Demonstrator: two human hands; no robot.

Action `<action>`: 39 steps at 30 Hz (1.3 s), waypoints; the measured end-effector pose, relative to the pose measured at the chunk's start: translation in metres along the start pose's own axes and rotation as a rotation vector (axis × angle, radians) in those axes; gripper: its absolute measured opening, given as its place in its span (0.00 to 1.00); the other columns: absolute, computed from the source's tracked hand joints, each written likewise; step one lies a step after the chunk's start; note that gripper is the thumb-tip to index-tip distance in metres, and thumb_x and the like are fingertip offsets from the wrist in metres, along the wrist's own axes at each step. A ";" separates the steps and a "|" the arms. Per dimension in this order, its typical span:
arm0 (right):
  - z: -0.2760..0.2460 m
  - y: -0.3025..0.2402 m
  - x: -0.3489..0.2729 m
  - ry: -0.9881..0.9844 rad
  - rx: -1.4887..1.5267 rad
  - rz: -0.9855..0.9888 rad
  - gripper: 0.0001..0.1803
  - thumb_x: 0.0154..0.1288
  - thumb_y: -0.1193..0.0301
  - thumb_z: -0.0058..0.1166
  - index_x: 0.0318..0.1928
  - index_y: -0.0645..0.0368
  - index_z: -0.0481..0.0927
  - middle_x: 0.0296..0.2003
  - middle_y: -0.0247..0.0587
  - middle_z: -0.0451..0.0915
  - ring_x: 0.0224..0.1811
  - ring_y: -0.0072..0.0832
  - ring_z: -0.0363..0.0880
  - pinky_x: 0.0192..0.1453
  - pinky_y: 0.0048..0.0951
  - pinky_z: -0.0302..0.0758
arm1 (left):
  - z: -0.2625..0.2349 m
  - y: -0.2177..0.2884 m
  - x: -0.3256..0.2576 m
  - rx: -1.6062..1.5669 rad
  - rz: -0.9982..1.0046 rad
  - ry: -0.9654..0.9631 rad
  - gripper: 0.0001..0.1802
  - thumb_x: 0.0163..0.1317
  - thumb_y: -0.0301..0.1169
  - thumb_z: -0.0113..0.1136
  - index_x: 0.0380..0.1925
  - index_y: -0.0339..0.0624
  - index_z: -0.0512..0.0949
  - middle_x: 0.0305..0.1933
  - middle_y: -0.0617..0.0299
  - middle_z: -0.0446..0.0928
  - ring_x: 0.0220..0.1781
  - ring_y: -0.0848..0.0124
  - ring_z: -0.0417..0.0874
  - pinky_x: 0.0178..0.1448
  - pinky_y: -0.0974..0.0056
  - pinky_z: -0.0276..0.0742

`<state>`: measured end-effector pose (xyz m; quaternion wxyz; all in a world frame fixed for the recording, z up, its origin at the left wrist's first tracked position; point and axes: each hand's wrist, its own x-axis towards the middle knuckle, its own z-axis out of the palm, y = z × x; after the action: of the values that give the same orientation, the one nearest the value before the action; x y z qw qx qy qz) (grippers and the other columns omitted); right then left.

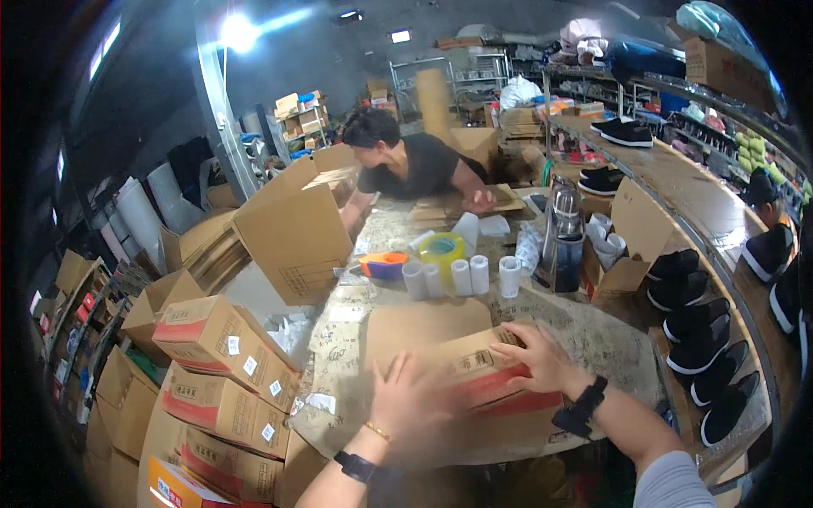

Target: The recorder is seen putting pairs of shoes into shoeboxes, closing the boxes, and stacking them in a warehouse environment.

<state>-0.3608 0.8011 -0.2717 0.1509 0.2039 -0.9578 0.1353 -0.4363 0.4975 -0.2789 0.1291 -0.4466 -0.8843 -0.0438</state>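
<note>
A brown cardboard shoe box (474, 364) with a red band lies on the table in front of me. My right hand (542, 360) grips its right end, fingers over the top edge and thumb against the front. At the box's left end, my left hand (411, 394) is held with spread fingers, smeared by motion; whether it touches the box I cannot tell. Directly behind the box lies a flat piece of cardboard (423, 326). Part of the box's left side is hidden by my left hand.
Similar boxes (224, 339) are stacked at my left. White paper rolls (508, 277), a tape roll (442, 250), an orange-purple tape dispenser (384, 265) and a steel thermos (563, 233) stand behind. A co-worker (423, 169) reaches toward an open carton (292, 237). Black shoes (699, 339) line the right.
</note>
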 end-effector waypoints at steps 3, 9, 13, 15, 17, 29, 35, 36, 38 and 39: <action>0.027 0.008 -0.022 0.470 0.411 0.224 0.39 0.64 0.40 0.43 0.68 0.48 0.59 0.65 0.51 0.58 0.70 0.48 0.52 0.70 0.50 0.51 | 0.020 0.003 -0.019 -0.303 -0.207 0.402 0.48 0.50 0.53 0.63 0.68 0.48 0.55 0.70 0.42 0.53 0.73 0.51 0.52 0.71 0.44 0.47; 0.061 0.007 -0.097 0.350 1.623 0.676 0.41 0.68 0.38 0.24 0.68 0.55 0.56 0.64 0.43 0.63 0.68 0.34 0.59 0.70 0.38 0.57 | 0.040 0.031 -0.087 -2.066 -0.889 0.308 0.39 0.52 0.23 0.64 0.65 0.40 0.59 0.62 0.56 0.68 0.63 0.61 0.68 0.66 0.58 0.64; 0.054 -0.029 -0.073 0.321 1.807 0.622 0.42 0.67 0.36 0.22 0.69 0.54 0.55 0.65 0.39 0.61 0.67 0.32 0.59 0.69 0.38 0.58 | -0.002 0.010 -0.108 -1.738 -0.450 0.450 0.42 0.49 0.21 0.65 0.66 0.44 0.58 0.63 0.58 0.68 0.64 0.62 0.68 0.64 0.55 0.68; 0.073 -0.051 -0.048 0.569 1.721 0.530 0.43 0.67 0.35 0.22 0.70 0.54 0.53 0.66 0.39 0.61 0.66 0.32 0.59 0.68 0.38 0.59 | -0.070 -0.006 -0.104 -1.677 -0.281 0.649 0.62 0.46 0.28 0.72 0.72 0.51 0.35 0.69 0.57 0.59 0.68 0.60 0.63 0.69 0.54 0.61; 0.074 -0.079 -0.006 0.614 1.634 0.356 0.42 0.69 0.37 0.18 0.71 0.54 0.50 0.66 0.38 0.59 0.66 0.30 0.59 0.66 0.35 0.59 | -0.141 -0.012 -0.116 -1.484 -0.227 0.787 0.65 0.44 0.33 0.74 0.72 0.49 0.34 0.68 0.56 0.60 0.69 0.61 0.62 0.69 0.53 0.62; 0.155 -0.234 0.050 -0.037 1.603 0.157 0.32 0.74 0.46 0.24 0.63 0.56 0.62 0.51 0.35 0.71 0.50 0.25 0.69 0.53 0.28 0.65 | -0.374 0.017 -0.443 1.386 -0.918 0.700 0.59 0.38 0.43 0.78 0.69 0.40 0.52 0.59 0.46 0.63 0.60 0.53 0.65 0.64 0.54 0.59; 0.173 -0.249 0.043 -0.227 1.490 0.101 0.27 0.74 0.50 0.30 0.60 0.57 0.66 0.47 0.32 0.73 0.45 0.21 0.71 0.50 0.25 0.65 | -0.334 0.019 -0.572 1.234 -1.209 0.269 0.62 0.29 0.44 0.77 0.69 0.48 0.55 0.56 0.47 0.64 0.59 0.49 0.63 0.63 0.45 0.55; 0.175 -0.249 0.043 -0.231 1.450 0.103 0.27 0.75 0.51 0.30 0.59 0.57 0.67 0.46 0.33 0.73 0.44 0.22 0.71 0.49 0.25 0.66 | -0.319 0.010 -0.588 1.203 -1.292 0.207 0.62 0.29 0.44 0.77 0.69 0.50 0.55 0.57 0.47 0.64 0.60 0.49 0.63 0.65 0.43 0.53; 0.178 -0.251 0.041 -0.243 1.440 0.085 0.26 0.74 0.50 0.32 0.58 0.57 0.67 0.45 0.33 0.74 0.43 0.21 0.72 0.49 0.24 0.66 | -0.287 -0.009 -0.630 1.233 -1.421 0.070 0.62 0.29 0.44 0.76 0.70 0.58 0.53 0.60 0.46 0.61 0.65 0.48 0.60 0.68 0.37 0.45; 0.179 -0.248 0.039 -0.236 1.407 0.102 0.26 0.74 0.50 0.32 0.58 0.57 0.67 0.44 0.33 0.74 0.42 0.21 0.71 0.49 0.24 0.66 | -0.269 -0.022 -0.641 1.228 -1.423 0.087 0.62 0.29 0.44 0.76 0.70 0.58 0.53 0.60 0.46 0.61 0.65 0.48 0.60 0.68 0.37 0.45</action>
<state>-0.3298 0.5118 -0.3732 -0.1276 0.2212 -0.6615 0.7051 -0.0390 -0.0666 -0.1901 0.3178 0.3470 -0.8123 0.3447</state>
